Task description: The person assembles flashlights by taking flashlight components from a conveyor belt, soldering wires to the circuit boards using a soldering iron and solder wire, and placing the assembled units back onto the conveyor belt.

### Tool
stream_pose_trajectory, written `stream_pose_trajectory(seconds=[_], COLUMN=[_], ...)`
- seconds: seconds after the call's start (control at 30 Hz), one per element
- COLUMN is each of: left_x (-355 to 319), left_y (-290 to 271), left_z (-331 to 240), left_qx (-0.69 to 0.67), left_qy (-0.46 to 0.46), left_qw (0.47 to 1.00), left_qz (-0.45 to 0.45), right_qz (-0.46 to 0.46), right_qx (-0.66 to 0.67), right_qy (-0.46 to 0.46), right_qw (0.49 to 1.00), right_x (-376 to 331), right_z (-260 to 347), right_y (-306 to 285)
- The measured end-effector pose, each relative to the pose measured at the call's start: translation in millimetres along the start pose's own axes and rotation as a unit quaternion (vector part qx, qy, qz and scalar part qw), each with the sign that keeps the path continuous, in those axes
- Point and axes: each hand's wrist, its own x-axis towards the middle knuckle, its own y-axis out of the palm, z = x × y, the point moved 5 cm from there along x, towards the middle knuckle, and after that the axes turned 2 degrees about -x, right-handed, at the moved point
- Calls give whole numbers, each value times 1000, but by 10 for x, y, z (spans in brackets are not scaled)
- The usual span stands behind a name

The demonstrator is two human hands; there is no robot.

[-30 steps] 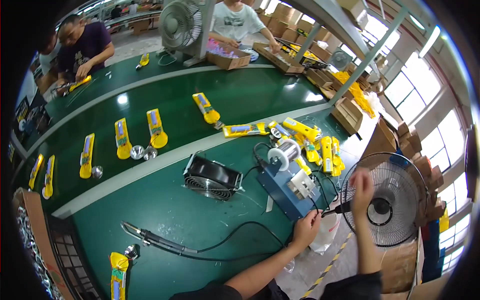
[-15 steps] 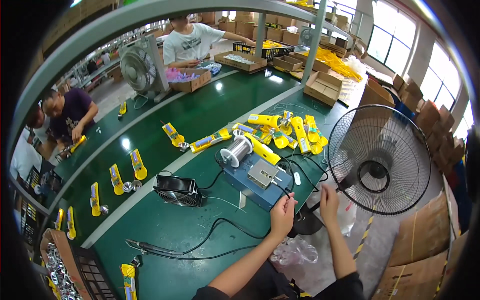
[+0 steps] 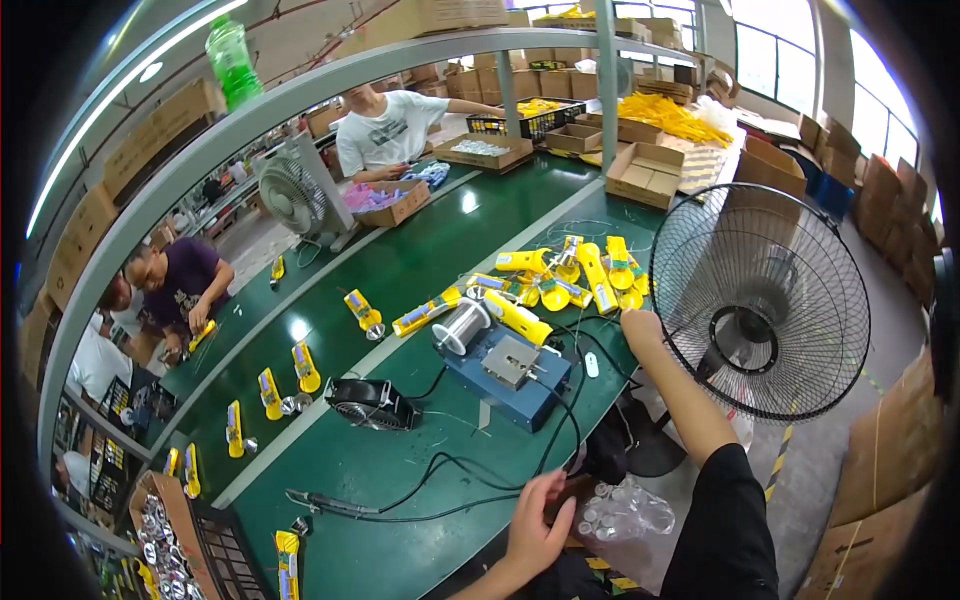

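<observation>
At the table's right edge, my right hand point(image 3: 642, 330) reaches beside a pile of yellow flashlight bodies point(image 3: 595, 275). Its fingers are turned away, so any hold is hidden. My left hand point(image 3: 538, 525) hovers by the front edge with thumb and fingers apart and nothing visible in it. Close to that hand runs a black cable point(image 3: 470, 517) leading to a soldering iron point(image 3: 335, 503) on the green table. A blue soldering device point(image 3: 535, 400) with a metal block on top stands between my hands and the pile. Its solder wire spool point(image 3: 462, 327) sits at the left end.
A black box fan point(image 3: 370, 403) stands left of the device. A large caged fan point(image 3: 755, 310) rises close on my right. Several opened flashlights point(image 3: 270, 393) line the green belt point(image 3: 400, 285). A box of shiny metal parts point(image 3: 165, 540) is at lower left. Co-workers sit across the belt.
My right hand has moved up and forward toward the flashlight pile. The left hand has let go of the black cable by the device and come back toward me. The view has shifted.
</observation>
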Motion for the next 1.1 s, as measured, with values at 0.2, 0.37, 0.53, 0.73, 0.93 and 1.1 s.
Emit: stream_pose_trajectory(seconds=[0.2,0.37,0.53,0.73,0.93,1.1], left_x=[-579,-716,-651,-626,-709,-698], left_y=[-352,-736,-738,-732,-747,-787], left_z=[46,305,445,518,624,582], left_qx=[191,292,370,391,377,352], left_qy=[53,0,25,23,26,55], left_qw=[980,955,925,916,918,926], left_qz=[-3,-49,-78,-87,-122,-128], right_qz=[17,-177,-148,-71,-135,-73], right_qx=[13,16,343,317,152,165], right_qy=[-6,-8,-186,-357,-440,-450], right_qw=[1000,984,909,876,875,875], right_x=[81,-71,-405,-347,-286,-259], right_z=[-97,20,285,724,967,1104], right_y=[94,-468,-1089,-1345,-1392,-1451])
